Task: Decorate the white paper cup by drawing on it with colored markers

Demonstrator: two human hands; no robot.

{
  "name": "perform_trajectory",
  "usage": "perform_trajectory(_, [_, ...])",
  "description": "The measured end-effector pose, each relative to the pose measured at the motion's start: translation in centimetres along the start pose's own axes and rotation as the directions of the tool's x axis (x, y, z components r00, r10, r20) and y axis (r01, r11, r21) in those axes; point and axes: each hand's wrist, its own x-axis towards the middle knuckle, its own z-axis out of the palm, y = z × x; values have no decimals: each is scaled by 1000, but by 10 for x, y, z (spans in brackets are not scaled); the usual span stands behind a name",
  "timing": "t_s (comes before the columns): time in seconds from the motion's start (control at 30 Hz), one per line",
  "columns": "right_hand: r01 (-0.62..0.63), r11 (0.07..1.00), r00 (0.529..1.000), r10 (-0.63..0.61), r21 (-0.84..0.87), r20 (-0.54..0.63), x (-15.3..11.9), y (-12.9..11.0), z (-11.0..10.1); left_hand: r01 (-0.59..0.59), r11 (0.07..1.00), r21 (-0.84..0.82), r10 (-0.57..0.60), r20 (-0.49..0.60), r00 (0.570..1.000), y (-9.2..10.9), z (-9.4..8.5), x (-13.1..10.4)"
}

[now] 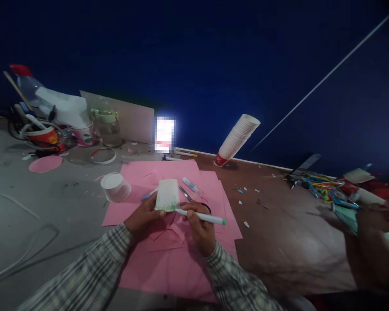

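A pale paper cup (167, 193) with green strokes along its near edge is gripped by my left hand (143, 217). Held in my right hand (201, 229) is a white marker (210, 217) with a green end, its tip against the cup's lower right edge. Pink paper sheets (181, 276) lie beneath both hands. Just beyond my right hand are scissors (185, 193) with dark handles and a small clear tube with a blue label (190, 185). A white cup (116, 187) rests at the left edge of the pink sheets.
A leaning stack of paper cups (236, 140) stands at the back. Jar (107, 127), filled cups and a bottle crowd the back left. Coloured pens or scissors (324, 185) lie at the right, near another person's arm (366, 246). Paper scraps dot the table.
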Motion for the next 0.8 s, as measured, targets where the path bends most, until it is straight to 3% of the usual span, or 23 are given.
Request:
perform_trajectory(0.27, [-153,981,950,180,120,-257,10,10,0,15,996,84,-16,10,1000,4,-5,1])
perform_trajectory(0.43, [-184,982,972,189,51,-142,15,6,-2,-3,996,87,1,20,1000,3,-6,0])
perform_trajectory(0.8, [-155,975,988,150,160,46,9,22,3,-28,997,71,23,74,997,6,1,1])
